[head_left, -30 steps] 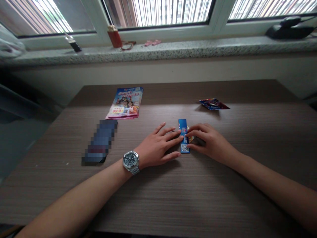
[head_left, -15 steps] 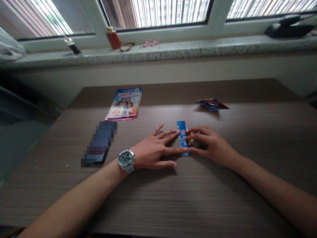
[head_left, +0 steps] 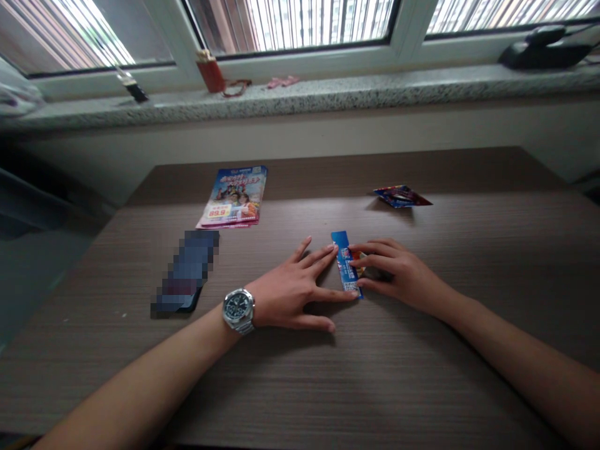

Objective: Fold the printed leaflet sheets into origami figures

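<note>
A narrow folded leaflet (head_left: 344,262), blue with white print, lies on the table between my hands. My left hand (head_left: 293,289), with a steel watch on its wrist, is spread palm down, its fingertips resting on the leaflet's left side and near end. My right hand (head_left: 398,270) curves in from the other side, its bent fingers and thumb closed at the leaflet's right edge. Beneath those fingers shows a part of the leaflet with a yellow and orange picture. Just how the right fingertips grip the paper is partly hidden.
A stack of printed leaflets (head_left: 237,197) lies at the back left of the brown table (head_left: 300,387). Nearer me is a pixelated phone-like slab (head_left: 187,272). A folded paper piece (head_left: 402,197) stands at the back right. Small items line the stone sill (head_left: 328,94).
The folded leaflet has turned slightly, its far end leaning more to the left. My left hand has shifted a little towards me, still spread. My right fingers remain at the leaflet's edge.
</note>
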`<state>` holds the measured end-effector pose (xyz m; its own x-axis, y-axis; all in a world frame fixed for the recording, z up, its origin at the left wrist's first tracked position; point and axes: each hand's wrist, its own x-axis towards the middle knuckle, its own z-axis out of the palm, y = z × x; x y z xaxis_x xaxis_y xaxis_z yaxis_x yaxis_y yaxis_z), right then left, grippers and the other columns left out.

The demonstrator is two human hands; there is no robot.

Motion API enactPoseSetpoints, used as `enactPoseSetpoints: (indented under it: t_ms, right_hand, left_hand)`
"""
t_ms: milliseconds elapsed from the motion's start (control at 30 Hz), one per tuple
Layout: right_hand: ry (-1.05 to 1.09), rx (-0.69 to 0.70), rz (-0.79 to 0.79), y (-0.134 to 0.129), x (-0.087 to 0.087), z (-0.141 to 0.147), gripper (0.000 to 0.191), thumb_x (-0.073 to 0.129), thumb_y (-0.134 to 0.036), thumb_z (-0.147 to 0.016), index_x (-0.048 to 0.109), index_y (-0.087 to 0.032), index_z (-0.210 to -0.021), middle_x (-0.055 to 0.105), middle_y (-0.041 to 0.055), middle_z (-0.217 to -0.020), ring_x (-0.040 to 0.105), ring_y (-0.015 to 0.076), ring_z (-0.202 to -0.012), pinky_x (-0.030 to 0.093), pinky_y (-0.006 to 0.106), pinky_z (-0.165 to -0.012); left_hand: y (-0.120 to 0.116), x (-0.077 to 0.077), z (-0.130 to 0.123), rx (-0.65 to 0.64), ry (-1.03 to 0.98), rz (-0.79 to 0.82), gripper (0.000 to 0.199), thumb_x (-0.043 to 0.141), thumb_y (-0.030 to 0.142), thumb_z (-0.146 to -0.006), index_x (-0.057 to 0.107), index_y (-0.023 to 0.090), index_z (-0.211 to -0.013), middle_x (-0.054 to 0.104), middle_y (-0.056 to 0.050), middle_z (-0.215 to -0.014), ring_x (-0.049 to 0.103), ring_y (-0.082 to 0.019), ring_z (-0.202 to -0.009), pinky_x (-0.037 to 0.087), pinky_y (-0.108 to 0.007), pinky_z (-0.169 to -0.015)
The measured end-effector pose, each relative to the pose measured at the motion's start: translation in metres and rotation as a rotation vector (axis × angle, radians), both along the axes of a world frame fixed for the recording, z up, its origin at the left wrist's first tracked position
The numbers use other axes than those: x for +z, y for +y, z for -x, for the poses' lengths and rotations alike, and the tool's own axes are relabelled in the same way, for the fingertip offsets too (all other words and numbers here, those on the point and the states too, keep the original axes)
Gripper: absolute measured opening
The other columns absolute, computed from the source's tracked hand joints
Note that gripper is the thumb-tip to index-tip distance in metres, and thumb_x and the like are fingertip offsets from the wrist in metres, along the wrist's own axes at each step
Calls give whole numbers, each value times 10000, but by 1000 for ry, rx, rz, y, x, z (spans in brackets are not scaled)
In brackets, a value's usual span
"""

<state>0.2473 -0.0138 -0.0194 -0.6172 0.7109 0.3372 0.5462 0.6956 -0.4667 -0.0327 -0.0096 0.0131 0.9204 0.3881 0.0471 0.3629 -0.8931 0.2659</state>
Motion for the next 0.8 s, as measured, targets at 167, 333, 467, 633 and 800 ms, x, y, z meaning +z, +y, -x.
enactPoseSetpoints:
  t_ms: [167, 333, 467, 633, 800]
  right_hand:
    - [26, 1, 15, 2, -1, 1, 206, 653, -276, -941, 702, -247, -1139, 675, 92, -1309, 574, 260, -1250, 480, 466, -1043]
    - [44, 1, 39, 3, -2, 2, 188, 641, -262, -948, 694, -248, -1127, 678, 90, -1303, 578, 251, -1265, 476, 456, -1059]
    - [48, 2, 40, 4, -3, 2, 184, 651, -255, -941, 690, -251, -1120, 674, 84, -1317, 568, 252, -1283, 467, 466, -1076]
    - [61, -4, 42, 4, -4, 2, 187, 650, -214, -935, 693, -245, -1115, 671, 91, -1319, 551, 258, -1306, 463, 481, -1085]
    - [103, -38, 28, 3, -5, 1, 220, 619, -183, -942, 697, -243, -1139, 668, 105, -1314, 574, 265, -1280, 492, 484, -1058]
  left_hand:
    - [-3, -1, -3, 15, 36, -13, 582, 513, 663, -930, 446, 465, -1474, 145, -74, -1681, 152, -373, -1544, 49, -649, -1223]
    - [-5, -1, -4, 20, 42, -19, 576, 489, 671, -936, 423, 489, -1478, 107, -66, -1688, 132, -381, -1546, 48, -655, -1218]
    - [-6, -2, -5, 21, 27, -34, 568, 509, 663, -931, 438, 491, -1468, 116, -60, -1689, 133, -384, -1545, 75, -656, -1216]
    - [-5, -4, -6, 33, -4, -98, 627, 527, 662, -922, 398, 461, -1502, 288, -82, -1641, 237, -368, -1522, 92, -666, -1211]
    - [1, -9, -5, 139, -27, -163, 649, 460, 588, -988, 321, 327, -1565, 478, -111, -1517, 400, -306, -1437, 111, -622, -1234]
